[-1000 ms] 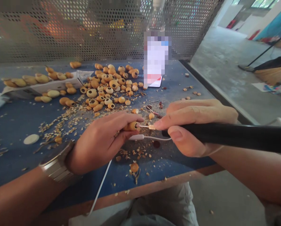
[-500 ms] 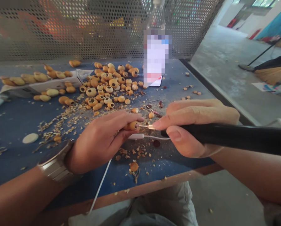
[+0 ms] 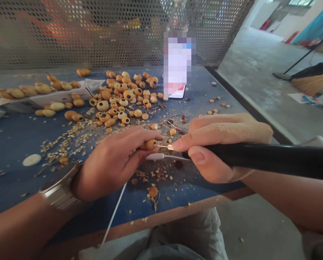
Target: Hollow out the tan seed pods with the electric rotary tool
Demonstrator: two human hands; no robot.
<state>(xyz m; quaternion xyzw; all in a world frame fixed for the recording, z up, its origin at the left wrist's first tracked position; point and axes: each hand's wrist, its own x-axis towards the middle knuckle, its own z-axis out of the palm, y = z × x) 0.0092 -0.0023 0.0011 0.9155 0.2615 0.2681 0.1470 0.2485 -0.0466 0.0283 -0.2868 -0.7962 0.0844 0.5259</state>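
Note:
Between the thumb and fingers of my left hand (image 3: 115, 159) is a small tan gourd (image 3: 150, 144), its cut opening turned to the right. My right hand (image 3: 221, 148) is closed round the front of a rotary tool (image 3: 270, 159) with a thick black body and a brass-coloured collar. The thin metal bit (image 3: 162, 146) points left and reaches the gourd's opening; how deep its tip goes is hidden. Beneath the gourd lies a white inline switch (image 3: 154, 156) on a white cable.
Many opened gourds (image 3: 123, 97) are heaped at the back. Whole gourds line a white box (image 3: 55, 94) at left. A phone (image 3: 177, 68) leans against a clear bottle before a perforated metal screen (image 3: 77, 39). Seeds and shavings (image 3: 69, 139) litter the blue tabletop; its wooden front edge (image 3: 177, 213) is near me.
The whole view has shifted slightly, so things appear a little further left. Both hands keep their grips, with the bit still at the gourd's opening.

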